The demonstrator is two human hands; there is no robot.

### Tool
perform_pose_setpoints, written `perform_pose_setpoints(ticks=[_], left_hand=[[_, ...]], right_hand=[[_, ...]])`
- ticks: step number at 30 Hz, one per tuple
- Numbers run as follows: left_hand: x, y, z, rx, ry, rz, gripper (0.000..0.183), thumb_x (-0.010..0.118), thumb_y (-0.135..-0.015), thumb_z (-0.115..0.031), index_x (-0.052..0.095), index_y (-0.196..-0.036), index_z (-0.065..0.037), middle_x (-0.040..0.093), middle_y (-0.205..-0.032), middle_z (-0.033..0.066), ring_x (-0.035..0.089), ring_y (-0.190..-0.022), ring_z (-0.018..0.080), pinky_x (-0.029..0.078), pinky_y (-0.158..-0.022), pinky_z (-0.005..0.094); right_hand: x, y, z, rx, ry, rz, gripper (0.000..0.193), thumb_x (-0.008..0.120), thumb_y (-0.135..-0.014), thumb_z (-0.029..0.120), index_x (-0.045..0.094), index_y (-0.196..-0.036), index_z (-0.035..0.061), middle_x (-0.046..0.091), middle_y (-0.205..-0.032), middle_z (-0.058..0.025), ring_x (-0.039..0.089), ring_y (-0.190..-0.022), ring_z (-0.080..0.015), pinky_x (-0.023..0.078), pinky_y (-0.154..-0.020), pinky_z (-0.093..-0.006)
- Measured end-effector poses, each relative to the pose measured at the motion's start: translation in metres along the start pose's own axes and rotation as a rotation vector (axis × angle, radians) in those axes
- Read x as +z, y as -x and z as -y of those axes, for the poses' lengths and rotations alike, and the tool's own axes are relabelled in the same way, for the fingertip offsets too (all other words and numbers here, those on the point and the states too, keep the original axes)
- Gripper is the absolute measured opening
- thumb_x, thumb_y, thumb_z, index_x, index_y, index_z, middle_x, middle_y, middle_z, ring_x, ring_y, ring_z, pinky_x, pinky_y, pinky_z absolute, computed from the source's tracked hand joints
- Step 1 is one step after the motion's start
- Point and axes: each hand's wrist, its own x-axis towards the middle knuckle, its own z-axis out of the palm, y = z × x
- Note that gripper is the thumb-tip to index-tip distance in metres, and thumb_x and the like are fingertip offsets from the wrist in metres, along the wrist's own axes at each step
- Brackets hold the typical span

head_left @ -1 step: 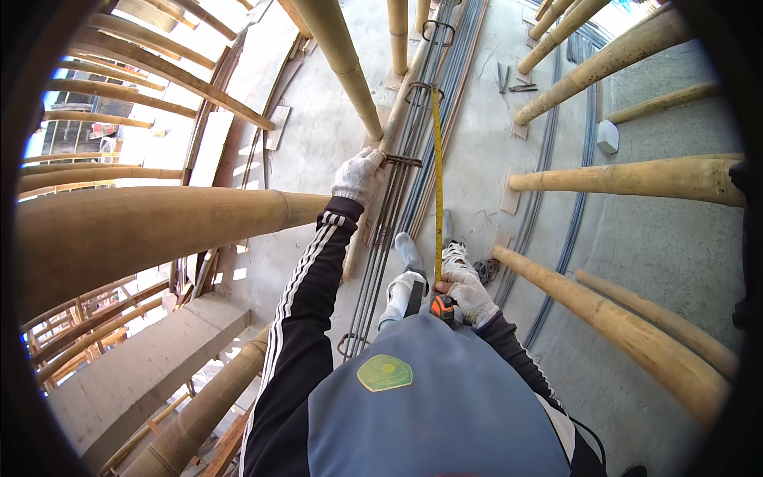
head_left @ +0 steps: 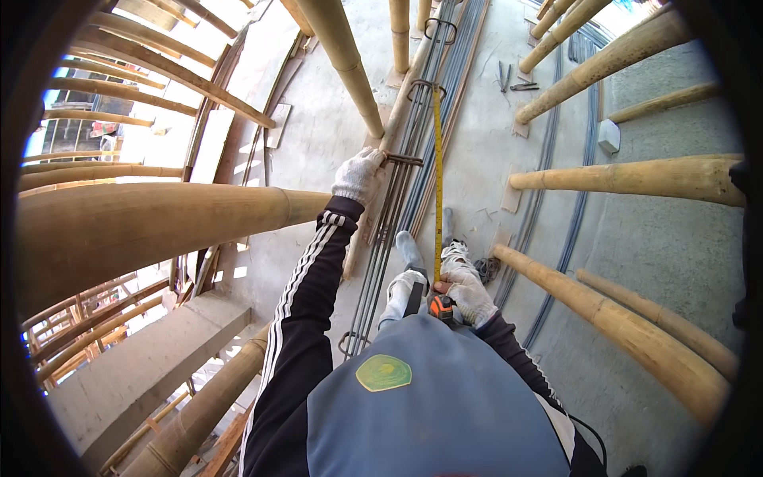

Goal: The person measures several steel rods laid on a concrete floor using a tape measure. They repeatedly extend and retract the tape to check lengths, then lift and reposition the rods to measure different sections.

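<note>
My left hand [head_left: 360, 174], in a white knit glove, is closed on the near side of a bent steel stirrup [head_left: 404, 160]. The stirrup goes round a bundle of long steel bars [head_left: 380, 238]. More stirrups, one of them farther along [head_left: 427, 90], sit on the same bars. In front of my body my gloved right hand [head_left: 469, 296] grips a tape measure [head_left: 442, 308] with an orange and black case. Its yellow blade [head_left: 438, 183] is drawn out straight, alongside the bars, with the far end at the farther stirrup.
Bamboo poles stand around me, one [head_left: 175, 226] close on the left and another [head_left: 628, 176] on the right. Pliers-like tools [head_left: 504, 76] and a white block [head_left: 608, 136] lie on the concrete floor. More thin bars [head_left: 568, 230] run along the right. A concrete beam [head_left: 151, 374] is at lower left.
</note>
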Motion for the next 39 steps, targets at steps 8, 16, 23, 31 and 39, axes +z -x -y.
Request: perform_pose_setpoints(ticks=[8,16,23,31,39], left_hand=[[-0.007,0.015,0.007,0.01,0.021,-0.006,0.025,0.067,-0.086,-0.003,0.071,-0.11,-0.009,0.069,-0.1,0.015,0.068,-0.096,0.0377,0.056,-0.081,0.0456],[-0.007,0.013,0.007,0.014,0.031,0.008,0.022,0.067,-0.088,-0.005,0.07,-0.109,-0.008,0.069,-0.099,0.0151,0.068,-0.095,0.0374,0.056,-0.082,0.0455],[-0.009,0.01,0.007,0.05,0.05,-0.001,0.02,0.068,-0.089,-0.006,0.071,-0.109,-0.009,0.069,-0.097,0.015,0.068,-0.094,0.0375,0.056,-0.08,0.046],[-0.011,0.008,0.007,0.017,0.037,0.036,0.025,0.067,-0.089,-0.004,0.07,-0.114,-0.009,0.07,-0.099,0.0153,0.068,-0.095,0.0376,0.056,-0.08,0.0462],[-0.012,0.011,0.007,0.038,0.058,0.049,0.026,0.065,-0.089,-0.002,0.07,-0.114,-0.009,0.07,-0.101,0.0157,0.068,-0.097,0.0384,0.057,-0.082,0.0455]], right_hand=[[0.028,-0.009,-0.006,0.059,-0.19,0.06,0.017,0.066,-0.102,0.007,0.071,-0.115,-0.0012,0.072,-0.094,-0.0015,0.066,-0.075,-0.0092,0.054,-0.069,-0.0235],[0.042,-0.008,-0.004,0.037,-0.076,0.026,0.023,0.068,-0.103,0.012,0.072,-0.117,-0.0055,0.074,-0.097,-0.0031,0.067,-0.081,-0.0081,0.055,-0.073,-0.0235],[0.048,-0.006,-0.016,-0.003,-0.116,0.023,0.023,0.068,-0.103,0.013,0.07,-0.118,-0.0053,0.074,-0.097,-0.0023,0.067,-0.081,-0.0081,0.054,-0.073,-0.0225],[0.051,-0.006,-0.008,-0.009,-0.171,0.017,0.019,0.066,-0.103,0.012,0.071,-0.114,-0.0036,0.073,-0.094,-0.0024,0.068,-0.079,-0.0084,0.055,-0.071,-0.0232],[0.047,-0.014,-0.01,0.0,-0.138,0.024,0.018,0.067,-0.103,0.011,0.071,-0.114,-0.0025,0.073,-0.092,-0.0011,0.067,-0.077,-0.0075,0.054,-0.069,-0.0225]])
